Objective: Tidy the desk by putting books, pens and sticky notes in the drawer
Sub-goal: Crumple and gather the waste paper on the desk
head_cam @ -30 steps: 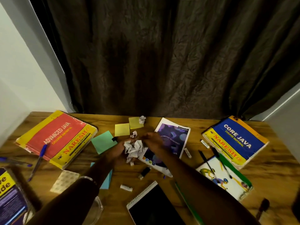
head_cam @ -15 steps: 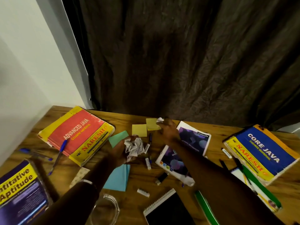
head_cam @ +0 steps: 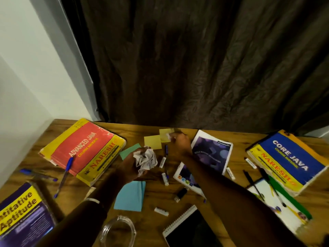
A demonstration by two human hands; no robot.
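Reaching farther back, right hand [head_cam: 179, 141] pinches paper scrap [head_cam: 168, 136] — at fingertips.

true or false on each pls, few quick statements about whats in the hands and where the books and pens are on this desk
1. The left hand holds a crumpled paper ball. True.
2. The right hand rests on the CORE JAVA book. False: it reaches a small paper scrap by the yellow sticky notes.
3. A blue pen lies on the ADVANCED JAVA book. True.
4. The blue sticky pad lies on the spiral notepad. False: it lies on the desk.
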